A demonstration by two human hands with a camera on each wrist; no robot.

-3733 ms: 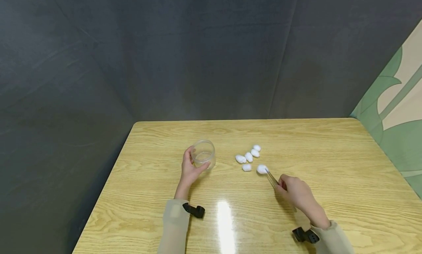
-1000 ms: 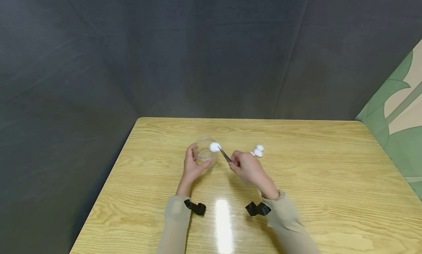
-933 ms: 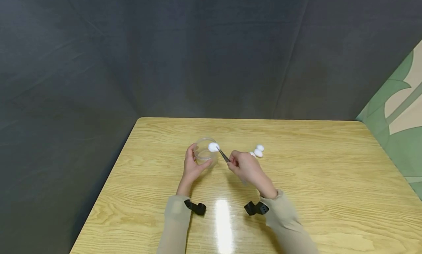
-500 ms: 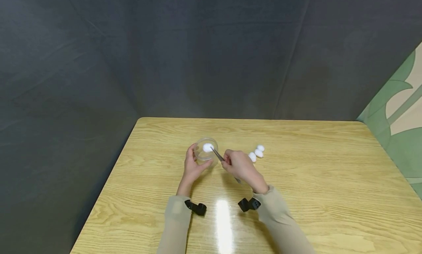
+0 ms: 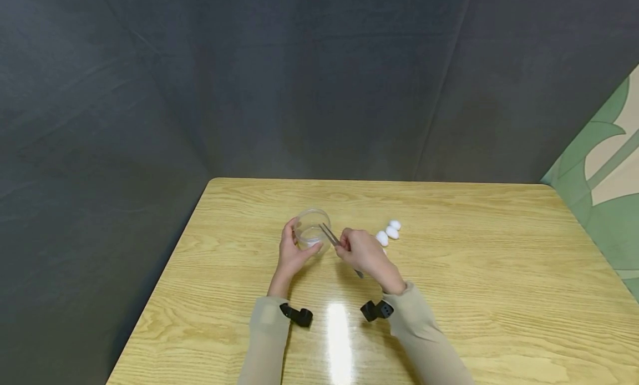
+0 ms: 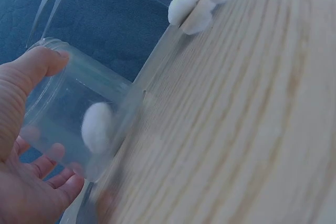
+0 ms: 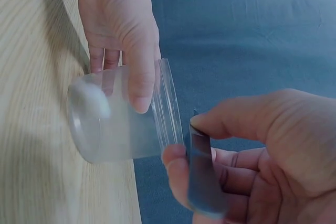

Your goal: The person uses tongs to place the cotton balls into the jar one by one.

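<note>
My left hand (image 5: 292,258) grips a clear plastic jar (image 6: 107,85), thumb on the near side and fingers round the far side. The jar stands upright on the table, its mouth uncovered. Inside, near its bottom, lies one white cotton ball (image 6: 98,128), hard to make out from the head. In my right hand (image 5: 365,256) is a pair of metal tweezers (image 5: 330,236), pinched between thumb and fingers. Their tips are parted over the jar's mouth with nothing between them. Several more cotton balls (image 5: 392,232) lie on the table just beyond the right hand, which partly covers the group.
The wooden table (image 5: 479,263) has a bright reflection near its front. A dark cloth (image 5: 319,85) hangs behind and to the left. Patterned green and beige fabric (image 5: 614,168) is at the right. A black wrist camera (image 5: 298,315) sits on the left sleeve.
The right hand has carried a cotton ball leftward in the tweezers from the table to the jar. The tweezers have parted, and the ball has dropped in. The left hand has stayed on the jar.
</note>
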